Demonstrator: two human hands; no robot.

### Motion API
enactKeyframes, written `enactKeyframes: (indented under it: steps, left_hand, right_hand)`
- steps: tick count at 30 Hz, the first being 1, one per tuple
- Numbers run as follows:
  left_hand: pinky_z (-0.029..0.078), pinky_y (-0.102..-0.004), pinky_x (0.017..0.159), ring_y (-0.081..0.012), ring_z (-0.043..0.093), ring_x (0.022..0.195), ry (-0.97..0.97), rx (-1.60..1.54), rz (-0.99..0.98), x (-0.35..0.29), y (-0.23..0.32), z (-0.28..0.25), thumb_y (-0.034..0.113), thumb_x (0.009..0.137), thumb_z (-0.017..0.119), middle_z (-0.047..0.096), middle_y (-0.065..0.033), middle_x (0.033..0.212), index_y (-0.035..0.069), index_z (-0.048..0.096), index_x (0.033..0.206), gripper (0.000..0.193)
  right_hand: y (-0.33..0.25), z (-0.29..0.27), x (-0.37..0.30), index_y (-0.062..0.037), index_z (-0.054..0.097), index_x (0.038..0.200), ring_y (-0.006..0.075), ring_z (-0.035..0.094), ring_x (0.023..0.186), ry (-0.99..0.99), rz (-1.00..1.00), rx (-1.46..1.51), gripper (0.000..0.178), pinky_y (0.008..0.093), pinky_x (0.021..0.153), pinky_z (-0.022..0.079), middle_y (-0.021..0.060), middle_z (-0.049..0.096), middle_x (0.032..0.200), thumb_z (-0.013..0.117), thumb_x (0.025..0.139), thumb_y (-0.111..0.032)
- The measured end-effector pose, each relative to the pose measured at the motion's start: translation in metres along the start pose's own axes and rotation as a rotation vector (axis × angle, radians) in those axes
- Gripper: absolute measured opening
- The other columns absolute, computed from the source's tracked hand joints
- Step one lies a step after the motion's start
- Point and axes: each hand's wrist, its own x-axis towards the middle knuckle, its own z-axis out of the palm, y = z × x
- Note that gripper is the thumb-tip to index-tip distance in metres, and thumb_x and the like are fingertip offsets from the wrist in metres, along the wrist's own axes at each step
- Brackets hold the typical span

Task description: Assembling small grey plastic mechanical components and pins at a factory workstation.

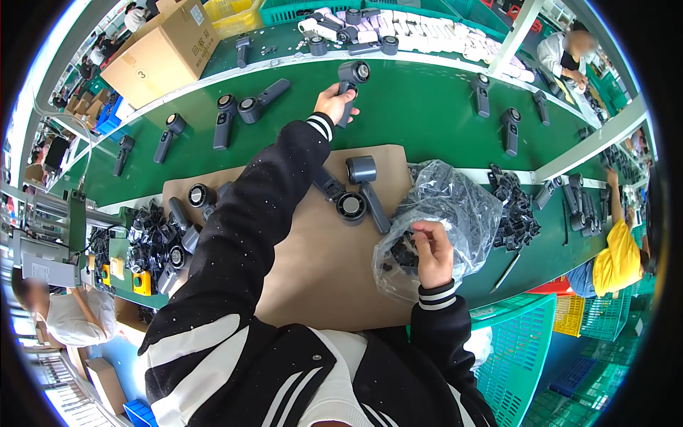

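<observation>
My left hand is stretched out over the green bench, its fingers wrapped round the handle of a dark grey handheld fan whose round head points up. Just above the mouth of a clear plastic bag is my right hand, fingers curled with thumb and fingertips together; whatever they pinch is too small to make out. Small black parts show inside the bag. On the brown paper sheet between my arms lie grey fans, one with its head turned away.
More fans lie spaced along the green belt. Black parts are heaped right of the bag; cables lie left. A cardboard box stands far left, a green crate lower right. People work on both sides.
</observation>
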Motion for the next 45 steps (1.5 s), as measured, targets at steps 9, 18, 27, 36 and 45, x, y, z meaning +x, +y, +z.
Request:
enactKeyframes:
  steps: [9,18,27,36,45]
  left_hand:
    - [0.053,-0.0353,0.063,-0.0241,0.065,0.07,0.138,0.047,0.007,0.019,-0.017,0.011,0.028,0.098,0.047,0.066,-0.0118,0.102,0.004,0.06,0.11,0.03]
    - [0.039,-0.047,0.091,-0.0352,0.05,0.108,0.46,1.318,0.117,0.045,-0.027,-0.04,0.057,0.09,0.036,0.058,-0.0176,0.119,0.009,0.063,0.115,0.06]
    - [0.042,-0.0448,0.089,-0.032,0.053,0.105,0.559,1.799,0.034,0.011,0.021,-0.142,0.057,0.084,0.054,0.056,-0.0152,0.119,0.01,0.063,0.115,0.057]
    - [0.048,-0.0402,0.089,-0.0301,0.058,0.095,0.146,1.306,0.531,-0.06,0.055,-0.164,0.031,0.078,0.071,0.058,-0.0119,0.104,0.018,0.059,0.114,0.041]
    - [0.046,-0.0381,0.085,-0.0289,0.054,0.097,-0.728,0.816,0.674,-0.234,0.036,-0.091,-0.007,0.064,0.059,0.054,-0.0077,0.109,0.017,0.065,0.101,0.045]
  right_hand:
    - [0.001,-0.001,0.0,-0.0031,0.063,0.1,0.0132,0.052,0.073,0.004,-0.008,0.009,0.02,0.023,0.068,0.042,0.005,0.06,0.091,0.051,0.086,0.004]
    - [0.022,-0.016,-0.005,-0.0065,0.065,0.099,0.0203,0.059,0.074,-0.149,0.175,-0.328,0.019,0.0299,0.065,0.046,0.0056,0.062,0.085,0.057,0.082,-0.002]
    - [0.017,-0.001,-0.013,-0.0131,0.068,0.091,0.03,0.062,0.073,-0.103,-0.026,-0.716,0.013,0.0378,0.063,0.048,0.0053,0.066,0.084,0.063,0.079,-0.012]
    - [0.03,-0.007,-0.005,-0.0102,0.067,0.095,0.0236,0.058,0.061,-0.216,0.036,-0.584,0.016,0.0333,0.061,0.048,0.0048,0.067,0.08,0.064,0.079,-0.009]
    - [0.004,-0.002,-0.002,-0.0023,0.066,0.096,0.0133,0.055,0.065,-0.262,0.218,-0.129,0.011,0.0252,0.061,0.046,0.0051,0.064,0.083,0.058,0.089,-0.002]
